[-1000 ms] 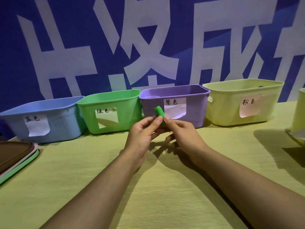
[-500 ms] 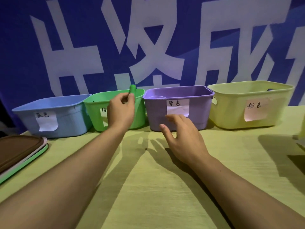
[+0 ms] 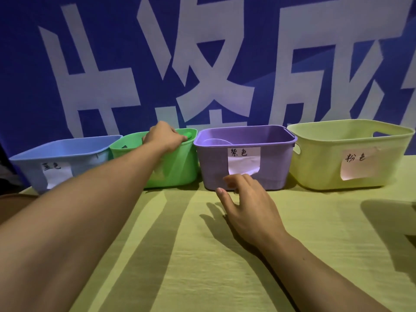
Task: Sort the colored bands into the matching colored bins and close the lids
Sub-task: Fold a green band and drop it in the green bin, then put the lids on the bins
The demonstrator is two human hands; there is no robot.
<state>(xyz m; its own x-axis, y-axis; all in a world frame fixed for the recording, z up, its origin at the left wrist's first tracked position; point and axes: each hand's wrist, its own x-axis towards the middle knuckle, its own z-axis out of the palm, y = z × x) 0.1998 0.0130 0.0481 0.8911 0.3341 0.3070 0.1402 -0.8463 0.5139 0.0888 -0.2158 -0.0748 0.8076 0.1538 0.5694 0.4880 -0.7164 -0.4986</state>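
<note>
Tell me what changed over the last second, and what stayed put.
The left hand took the green band from both hands' shared grip, carried it up and left, and now holds it inside the green bin. The right hand let go and opened, hovering before the purple bin. All four bins stayed put.

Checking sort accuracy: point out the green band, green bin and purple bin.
green band [image 3: 188,135], head view, its visible tip
green bin [image 3: 177,165], head view, front wall
purple bin [image 3: 273,163], head view, front wall

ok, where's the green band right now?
In the head view, the green band is pinched in the left hand over the open green bin, second from the left, beside the purple bin.
</note>
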